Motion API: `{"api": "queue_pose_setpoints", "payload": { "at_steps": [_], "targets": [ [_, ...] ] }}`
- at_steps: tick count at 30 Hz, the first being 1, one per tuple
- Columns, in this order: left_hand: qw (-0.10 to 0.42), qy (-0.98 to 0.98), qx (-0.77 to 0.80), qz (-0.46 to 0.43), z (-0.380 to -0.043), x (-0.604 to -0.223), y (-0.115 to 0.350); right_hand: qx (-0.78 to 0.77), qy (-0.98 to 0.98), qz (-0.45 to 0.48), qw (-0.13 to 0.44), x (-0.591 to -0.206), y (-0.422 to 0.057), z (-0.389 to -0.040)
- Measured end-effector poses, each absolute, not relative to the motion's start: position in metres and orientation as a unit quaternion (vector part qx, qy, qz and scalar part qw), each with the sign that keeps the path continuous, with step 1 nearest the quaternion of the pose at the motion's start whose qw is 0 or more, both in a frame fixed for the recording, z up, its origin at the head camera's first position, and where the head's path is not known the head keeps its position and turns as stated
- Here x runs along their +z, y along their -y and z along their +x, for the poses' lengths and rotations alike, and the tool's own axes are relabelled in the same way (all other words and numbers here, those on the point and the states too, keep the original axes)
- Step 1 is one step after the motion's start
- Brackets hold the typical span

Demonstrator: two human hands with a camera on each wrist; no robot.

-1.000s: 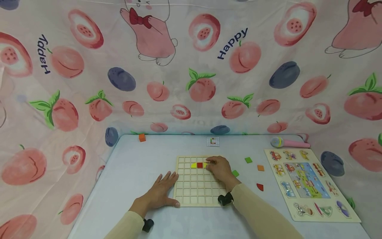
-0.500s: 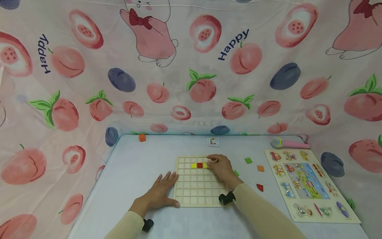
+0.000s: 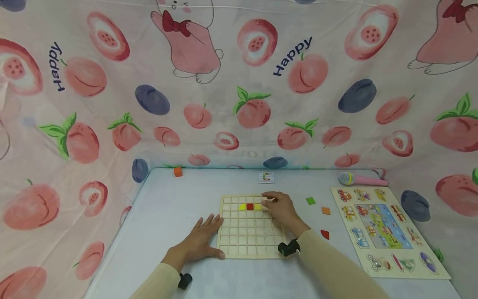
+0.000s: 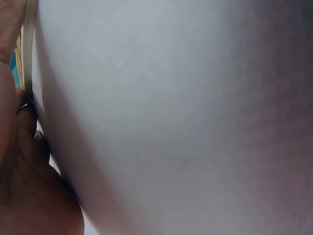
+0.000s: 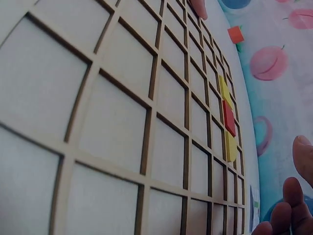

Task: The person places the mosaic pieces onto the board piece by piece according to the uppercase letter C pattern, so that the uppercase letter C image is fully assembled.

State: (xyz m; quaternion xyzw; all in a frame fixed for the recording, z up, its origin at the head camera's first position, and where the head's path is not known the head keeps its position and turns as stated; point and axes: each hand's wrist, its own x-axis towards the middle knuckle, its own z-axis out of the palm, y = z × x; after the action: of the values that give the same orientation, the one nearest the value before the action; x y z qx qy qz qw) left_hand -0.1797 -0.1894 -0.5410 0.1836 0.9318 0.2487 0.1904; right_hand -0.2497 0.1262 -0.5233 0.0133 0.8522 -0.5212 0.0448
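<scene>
A wooden grid board [image 3: 234, 241] lies on the table. In its second row from the far edge sit a yellow tile [image 3: 242, 207], a red tile [image 3: 249, 207] and a second yellow tile [image 3: 257, 207], side by side. Just right of that second yellow tile hovers my right hand [image 3: 281, 209], thumb and fingers apart. The right wrist view shows its fingers [image 5: 293, 210] holding nothing and clear of the tiles. My left hand [image 3: 201, 238] rests spread on the table, touching the board's left edge. Only part of it shows in the left wrist view.
To the right lie a green tile [image 3: 310, 200], an orange tile [image 3: 326, 210] and a red quarter-round tile [image 3: 325, 234]. Beyond them are a picture puzzle board [image 3: 352, 199] and a pink toy microphone [image 3: 364, 179]. A pattern card [image 3: 267, 177] and an orange block [image 3: 178, 172] sit farther back.
My right hand has drawn off the right-hand yellow tile and shifted slightly right, so more of that tile shows. The green tile beside the board is now hidden behind it. My left hand stays put.
</scene>
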Motion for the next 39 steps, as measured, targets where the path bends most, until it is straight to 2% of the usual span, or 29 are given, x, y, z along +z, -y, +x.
{"api": "queue_pose_setpoints", "payload": {
  "at_steps": [11,24,29,39],
  "targets": [
    [0.188,-0.934,0.245,0.179,-0.179,-0.541,0.189,-0.537,-0.842,0.038,0.048,-0.518,-0.156,-0.244],
    [0.182,-0.934,0.247,0.181,-0.178,-0.543,0.188,-0.513,-0.855,0.063,0.044,-0.52,-0.231,-0.228],
    [0.184,-0.936,0.242,0.18,-0.179,-0.545,0.188,-0.506,-0.856,0.082,0.066,-0.527,-0.245,-0.223],
    [0.185,-0.935,0.245,0.178,-0.179,-0.544,0.187,-0.473,-0.873,0.034,0.116,-0.548,-0.244,-0.222]
  ]
}}
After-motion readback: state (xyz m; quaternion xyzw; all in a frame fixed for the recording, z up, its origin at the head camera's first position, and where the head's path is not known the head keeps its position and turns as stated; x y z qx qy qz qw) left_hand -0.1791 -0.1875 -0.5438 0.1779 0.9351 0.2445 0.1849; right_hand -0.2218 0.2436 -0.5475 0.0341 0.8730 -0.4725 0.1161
